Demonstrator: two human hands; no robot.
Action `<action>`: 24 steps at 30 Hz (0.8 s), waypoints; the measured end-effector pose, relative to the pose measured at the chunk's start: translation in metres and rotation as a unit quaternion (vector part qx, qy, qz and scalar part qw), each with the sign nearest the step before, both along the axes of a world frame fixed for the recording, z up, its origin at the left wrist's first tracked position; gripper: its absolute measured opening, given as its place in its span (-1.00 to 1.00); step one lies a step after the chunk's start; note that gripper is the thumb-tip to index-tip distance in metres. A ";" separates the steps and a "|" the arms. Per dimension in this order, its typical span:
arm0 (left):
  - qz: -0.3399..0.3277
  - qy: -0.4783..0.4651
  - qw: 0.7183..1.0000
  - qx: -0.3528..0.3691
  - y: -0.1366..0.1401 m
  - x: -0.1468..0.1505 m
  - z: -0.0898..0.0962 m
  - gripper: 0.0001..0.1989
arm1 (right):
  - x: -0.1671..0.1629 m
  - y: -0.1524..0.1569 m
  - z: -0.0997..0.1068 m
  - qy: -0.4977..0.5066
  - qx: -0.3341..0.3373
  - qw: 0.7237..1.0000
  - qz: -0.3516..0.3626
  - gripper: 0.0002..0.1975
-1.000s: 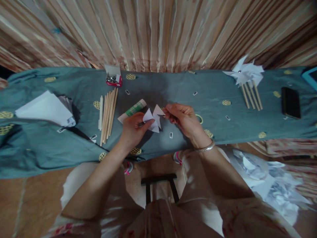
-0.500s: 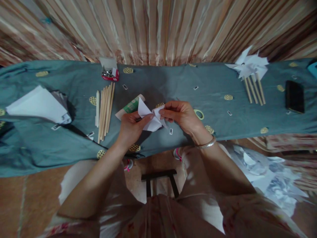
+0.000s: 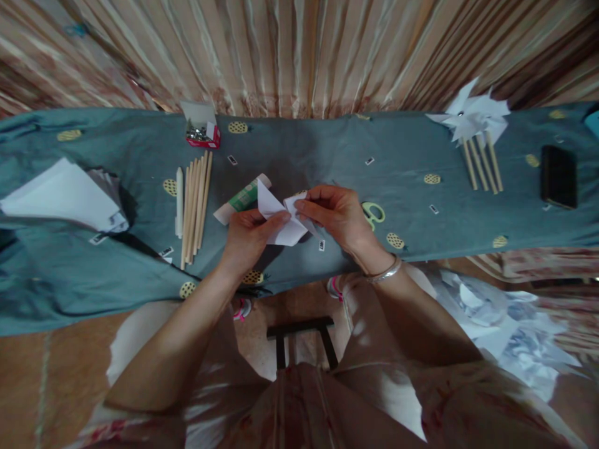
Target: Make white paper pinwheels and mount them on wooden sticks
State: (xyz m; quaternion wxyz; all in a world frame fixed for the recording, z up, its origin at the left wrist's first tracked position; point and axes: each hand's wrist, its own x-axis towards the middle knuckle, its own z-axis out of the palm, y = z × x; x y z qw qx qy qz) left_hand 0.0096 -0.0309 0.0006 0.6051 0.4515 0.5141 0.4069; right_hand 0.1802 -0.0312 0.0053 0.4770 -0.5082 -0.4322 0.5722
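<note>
Over the middle of the table, both my hands grip one white paper pinwheel [image 3: 287, 233] with its blades partly folded in. My left hand [image 3: 246, 241] pinches it near the centre, thumb on top. Between thumb and fingers, my right hand [image 3: 337, 215] holds a curled blade on the right side. A green and white tube [image 3: 242, 199] lies just beyond my left hand. Light green scissors [image 3: 374, 214] rest beside my right hand, partly hidden by it. The undersides of the paper and several fingertips are out of sight.
Wooden sticks [image 3: 195, 209] and a white pen [image 3: 180, 202] lie at left, below a small red box [image 3: 203, 135] of metal pins. Further left is a paper stack [image 3: 60, 196]. Finished pinwheels [image 3: 477, 118] and a black phone [image 3: 558, 177] lie at right. Crumpled paper [image 3: 510, 330] sits below.
My right hand has shifted slightly left and up with the curled blade. The scissors show more. The view has moved a little; both hands keep hold of the pinwheel.
</note>
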 end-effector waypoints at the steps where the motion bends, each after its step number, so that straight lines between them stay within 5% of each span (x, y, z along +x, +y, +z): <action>1: 0.001 0.001 1.000 -0.001 0.000 0.000 0.000 -0.75 | 0.000 0.000 0.000 0.000 0.001 1.000 0.000 -0.61; 24: 0.013 -0.024 1.000 -0.003 0.002 0.000 -0.004 -0.82 | 0.002 -0.003 0.003 -0.040 0.049 0.998 0.003 -0.63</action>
